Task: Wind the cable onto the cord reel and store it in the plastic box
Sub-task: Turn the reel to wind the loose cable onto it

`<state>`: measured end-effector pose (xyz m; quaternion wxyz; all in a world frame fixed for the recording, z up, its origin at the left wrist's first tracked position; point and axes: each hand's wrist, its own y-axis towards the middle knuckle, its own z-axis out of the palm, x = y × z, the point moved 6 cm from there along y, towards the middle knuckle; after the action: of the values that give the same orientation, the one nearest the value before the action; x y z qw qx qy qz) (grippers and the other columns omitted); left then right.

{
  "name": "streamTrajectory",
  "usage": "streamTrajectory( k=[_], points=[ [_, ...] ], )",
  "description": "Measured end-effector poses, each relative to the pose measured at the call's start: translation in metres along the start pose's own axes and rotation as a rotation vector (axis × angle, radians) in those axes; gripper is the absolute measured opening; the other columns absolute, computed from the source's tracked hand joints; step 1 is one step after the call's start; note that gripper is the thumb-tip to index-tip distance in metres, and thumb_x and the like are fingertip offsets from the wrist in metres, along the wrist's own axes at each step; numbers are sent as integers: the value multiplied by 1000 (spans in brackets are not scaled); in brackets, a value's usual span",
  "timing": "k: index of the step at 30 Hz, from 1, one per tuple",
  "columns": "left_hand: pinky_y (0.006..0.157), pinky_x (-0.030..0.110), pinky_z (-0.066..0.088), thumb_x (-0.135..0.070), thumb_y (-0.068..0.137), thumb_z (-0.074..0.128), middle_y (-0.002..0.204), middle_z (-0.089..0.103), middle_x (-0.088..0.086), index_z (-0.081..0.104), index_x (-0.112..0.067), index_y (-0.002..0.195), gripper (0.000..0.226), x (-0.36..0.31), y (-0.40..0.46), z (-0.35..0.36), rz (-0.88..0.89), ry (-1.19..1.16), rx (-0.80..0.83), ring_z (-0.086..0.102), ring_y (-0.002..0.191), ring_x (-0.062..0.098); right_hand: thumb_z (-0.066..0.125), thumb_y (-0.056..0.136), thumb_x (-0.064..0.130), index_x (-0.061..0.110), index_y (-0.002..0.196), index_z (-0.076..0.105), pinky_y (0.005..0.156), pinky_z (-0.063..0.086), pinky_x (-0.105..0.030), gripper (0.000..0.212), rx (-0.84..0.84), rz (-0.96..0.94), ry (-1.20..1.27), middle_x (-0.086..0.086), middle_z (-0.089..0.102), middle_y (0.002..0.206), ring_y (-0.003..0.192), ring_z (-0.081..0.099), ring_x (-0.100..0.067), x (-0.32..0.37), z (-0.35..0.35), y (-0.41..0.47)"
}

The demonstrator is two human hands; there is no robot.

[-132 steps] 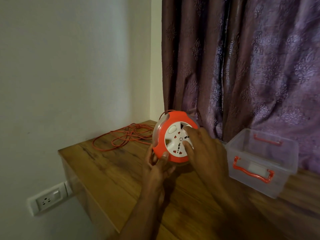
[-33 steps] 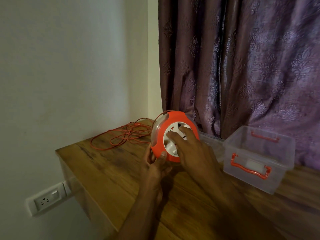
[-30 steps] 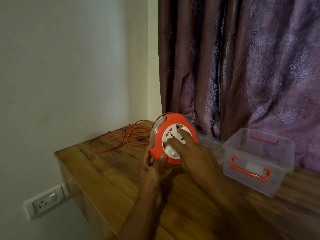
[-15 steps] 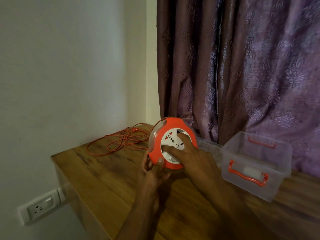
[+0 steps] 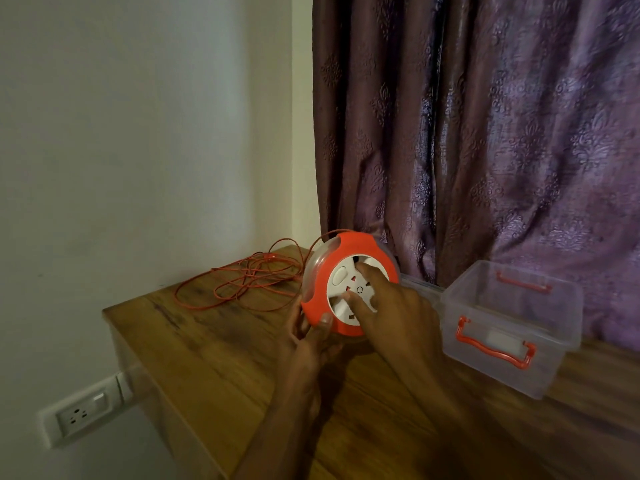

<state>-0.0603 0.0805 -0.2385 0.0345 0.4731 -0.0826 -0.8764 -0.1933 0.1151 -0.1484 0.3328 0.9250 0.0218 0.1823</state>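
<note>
1. So your left hand [image 5: 309, 341] grips the cord reel [image 5: 348, 282] at its lower left edge, thumb on the orange front rim, other fingers wrapped round the back. Reel's stood on edge, its bottom at or just above the wooden table [image 5: 242, 368], can't tell if it's actually touching bc your hands hide the underside.
2. Right hand [image 5: 398, 313] is on the white face w/ the sockets: two fingers, loosely bent, press onto that white disc, one up near the top and one near the centre. It isn't wrapped round anything, just pressing.
3. Cable [image 5: 242, 282] is mostly off the reel, lying in a loose orange tangle on the far left part of the table, near the wall corner. One strand arcs up from the pile and goes into the reel at its top left.
4. Plastic box [image 5: 512, 323] sits to the right of the reel, near it but apart, open at the top, clear w/ orange handles. Looks like its clear lid [image 5: 420, 289] lies flat btwn reel and box, tbh hard to say for sure.
5. Behind all that: purple patterned curtain [image 5: 485, 133]. White wall socket [image 5: 81, 415] low on the left wall, below the table edge.
</note>
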Motion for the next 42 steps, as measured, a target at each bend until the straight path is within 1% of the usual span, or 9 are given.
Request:
streamTrajectory(
  k=[3,6,10,15,22,27,33,38,42],
  points=[
    [76,43,62,-31,69,76,110,75,-5,62,-45,111,46,1,1,-3,5,5,-27,73,99,23,47,90,52,40,138,36,81,52,-36,51,58,47,126,2,70,104,101,62,-20,-4,-2,4],
    [76,43,62,-33,68,77,113,74,-3,62,-46,110,46,1,3,-2,4,10,-35,72,101,24,47,91,47,37,141,31,83,51,-34,53,91,3,30,1,65,119,104,61,-20,-1,-1,4],
    [79,48,61,-34,65,78,118,71,0,60,-46,109,49,0,9,1,5,10,-56,70,105,29,44,94,39,35,144,22,85,51,-34,55,73,-87,-143,-3,33,146,114,54,-22,3,0,4],
    [68,41,62,-34,69,75,110,74,-3,60,-41,115,49,-6,15,8,0,12,-11,75,94,24,50,91,27,44,140,22,98,43,-37,59,228,-178,-165,4,5,157,132,37,-26,8,10,5],
    [68,35,62,-34,70,74,110,73,-7,57,-39,119,52,-7,16,4,-16,25,17,75,93,22,53,91,30,52,137,22,103,39,-45,61,316,-324,-194,6,-7,158,138,27,-30,7,12,3],
    [65,33,62,-34,71,73,105,75,-9,59,-43,109,42,-7,15,1,-27,39,32,75,91,19,51,92,34,52,137,23,106,38,-45,55,281,-336,-188,7,-3,157,140,23,-29,6,12,3],
    [66,34,61,-33,68,75,113,73,-3,55,-37,122,58,-5,14,-2,-42,32,25,75,92,20,46,94,40,51,140,18,99,44,-39,55,230,-254,-183,2,7,154,132,36,-27,1,14,1],
    [68,34,61,-31,71,77,112,75,-6,59,-42,113,47,-1,16,-3,-39,13,29,73,98,22,46,92,46,50,142,14,76,53,-37,59,96,-171,-188,-6,32,138,108,57,-27,2,11,5],
    [71,35,60,-33,73,75,115,73,-5,57,-38,125,56,0,15,-3,-37,30,37,72,102,24,45,88,57,43,143,22,79,51,-39,61,15,-72,-93,-4,47,132,109,57,-26,0,11,2]
  ],
)
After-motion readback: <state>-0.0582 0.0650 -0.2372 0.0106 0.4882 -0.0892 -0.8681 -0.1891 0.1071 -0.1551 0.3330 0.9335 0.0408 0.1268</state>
